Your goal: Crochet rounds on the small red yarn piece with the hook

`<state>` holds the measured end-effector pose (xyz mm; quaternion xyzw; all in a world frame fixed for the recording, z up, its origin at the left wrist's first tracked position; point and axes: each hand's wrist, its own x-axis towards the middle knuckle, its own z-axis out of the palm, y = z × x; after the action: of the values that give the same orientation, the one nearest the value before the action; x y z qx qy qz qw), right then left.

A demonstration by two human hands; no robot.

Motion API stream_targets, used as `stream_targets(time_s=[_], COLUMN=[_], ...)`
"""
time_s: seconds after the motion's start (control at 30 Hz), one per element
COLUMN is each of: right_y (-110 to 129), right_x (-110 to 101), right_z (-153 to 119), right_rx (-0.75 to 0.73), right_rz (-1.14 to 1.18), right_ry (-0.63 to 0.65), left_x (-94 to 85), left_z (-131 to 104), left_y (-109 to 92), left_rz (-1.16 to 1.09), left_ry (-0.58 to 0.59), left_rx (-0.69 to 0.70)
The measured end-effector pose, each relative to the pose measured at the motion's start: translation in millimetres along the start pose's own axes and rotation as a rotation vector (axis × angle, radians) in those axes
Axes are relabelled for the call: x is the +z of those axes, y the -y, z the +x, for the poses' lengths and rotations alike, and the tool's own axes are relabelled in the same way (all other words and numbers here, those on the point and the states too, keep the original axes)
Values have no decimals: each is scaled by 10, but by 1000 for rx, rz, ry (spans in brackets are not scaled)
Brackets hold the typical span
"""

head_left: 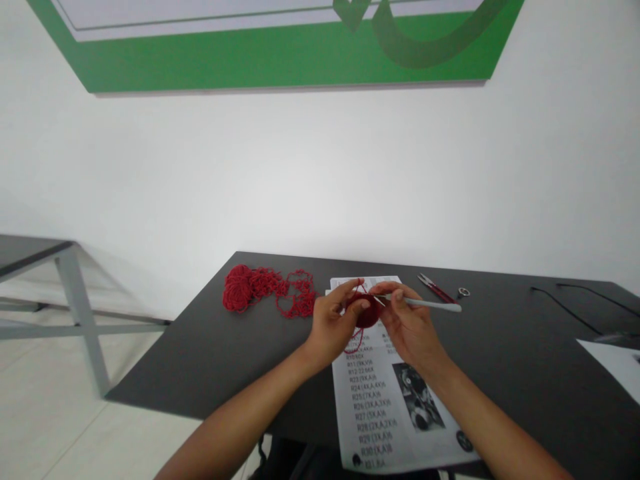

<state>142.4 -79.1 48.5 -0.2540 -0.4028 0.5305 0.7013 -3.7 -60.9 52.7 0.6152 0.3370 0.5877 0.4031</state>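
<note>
Nearest, a printed sheet (370, 400) lies on the dark table (250, 360), bearing rows of text and a dark photograph; a white paper (613, 367) lies at the right edge. Above the sheet's upper part, the two hands meet at the piece (367, 315), a small, rounded red work in yarn. The left hand (333, 320) grasps the piece, thumb on its near face; a red strand rises to the lifted index finger, and a loop hangs below, over the print. The right hand (410, 327) grips the hook (433, 305) between thumb and fingers, its pale handle directed right and its tip at the piece; whether the tip passes through a stitch cannot be told. Farther off, left of the sheet, the yarn (239, 288) forms a dense ball with a loose tangle trailing toward the left hand. Right of the sheet, the snips (436, 288) lie near a small ring (464, 292). Behind the table stands a white wall (300, 173), bearing a green-bordered board (290, 60) cut off above.
</note>
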Motion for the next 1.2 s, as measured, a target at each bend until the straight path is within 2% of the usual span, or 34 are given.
stream_targets(time_s=[0.1, 0.17, 0.23, 0.3, 0.37, 0.4, 0.47, 0.53, 0.6, 0.77, 1.0, 1.2], right_y=[2, 9, 19, 21, 10, 2, -10, -2, 31, 174, 264, 293], right_x=[-22, -41, -57, -75, -99, -111, -126, -116, -78, -1, -28, -39], right_z=[-18, -28, -38, -49, -61, -68, -86, -107, -125, -100, -94, -126], right_rx=[-77, -183, -322, -449, -540, -587, -692, -761, -687, -542, -490, -341], right_rz=[-150, -342, -603, -844, -1007, -1055, -1103, -1095, -1044, -786, -754, -630], right_ry=[4, 6, 33, 72, 73, 63, 72, 130, 103, 206, 252, 266], left_x=[11, 8, -2, -8, 1, 14, 45, 67, 64, -21, -53, -101], left_z=[11, 18, 5, -26, -59, -70, -75, -57, -27, 39, 64, 97], left_y=[23, 47, 74, 93, 95, 89, 65, 36, 10, -38, -77, -129], left_rz=[-142, -196, -147, -25, 7, -27, -180, -305, -374, -452, -589, -660], left_ry=[19, 28, 13, 1, 21, 40, 68, 91, 76, 43, 64, 112], left_rx=[-69, -93, -38, 78, 125, 103, -32, -145, -196, -216, -292, -329])
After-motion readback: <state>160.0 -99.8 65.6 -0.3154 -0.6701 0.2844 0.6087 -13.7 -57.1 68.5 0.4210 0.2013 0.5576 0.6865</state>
